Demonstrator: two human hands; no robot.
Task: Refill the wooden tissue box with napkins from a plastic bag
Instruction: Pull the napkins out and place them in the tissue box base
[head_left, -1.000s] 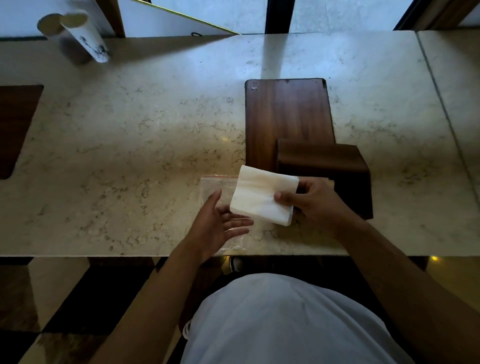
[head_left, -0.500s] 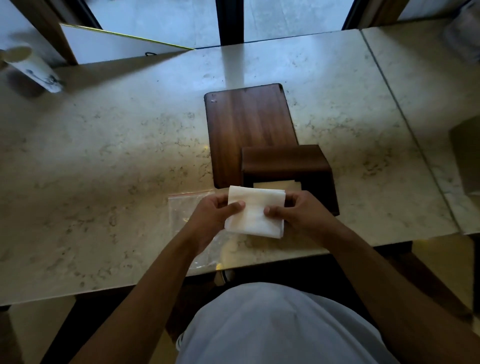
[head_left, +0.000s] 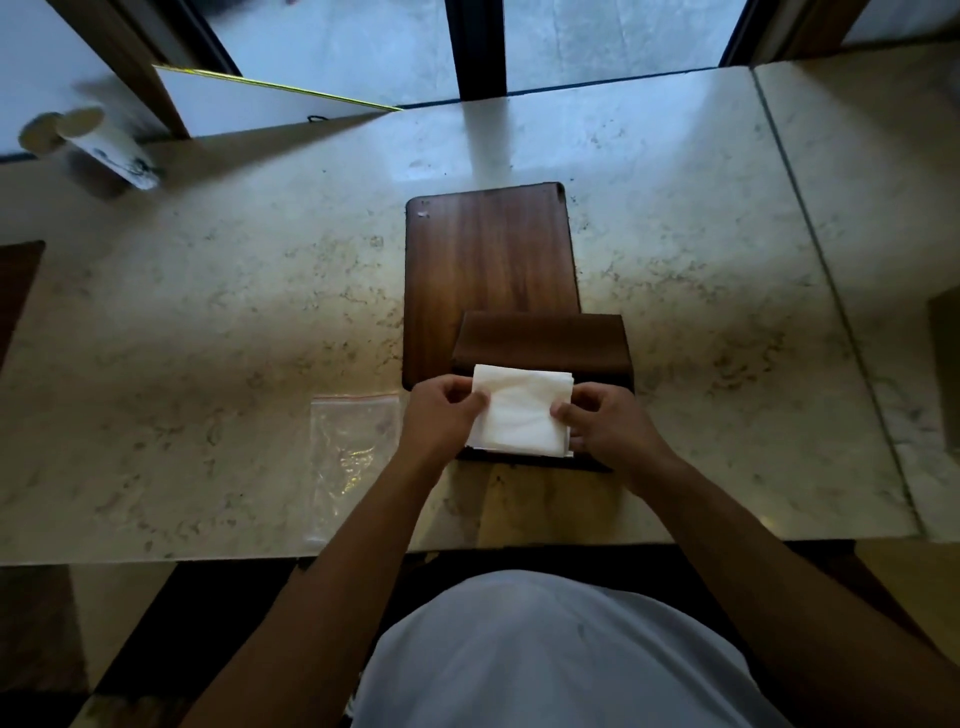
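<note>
A white stack of napkins (head_left: 519, 410) is held flat over the open top of the dark wooden tissue box (head_left: 540, 340). My left hand (head_left: 441, 410) pinches the stack's left edge and my right hand (head_left: 602, 421) pinches its right edge. The box stands at the near end of its flat wooden lid (head_left: 491, 260), which lies on the marble table (head_left: 208, 322). A clear plastic bag (head_left: 348, 452) with a red zip strip lies flat to the left of my left hand, looking empty. The inside of the box is hidden by the napkins.
A white paper cup (head_left: 104, 148) stands at the far left of the table near a white card with a gold edge (head_left: 260, 104). The table's near edge runs just below my wrists. A seam in the marble (head_left: 831, 291) lies to the right.
My left hand has joined my right on the napkin stack, and both have carried it from above the bag rightward and forward over the box opening.
</note>
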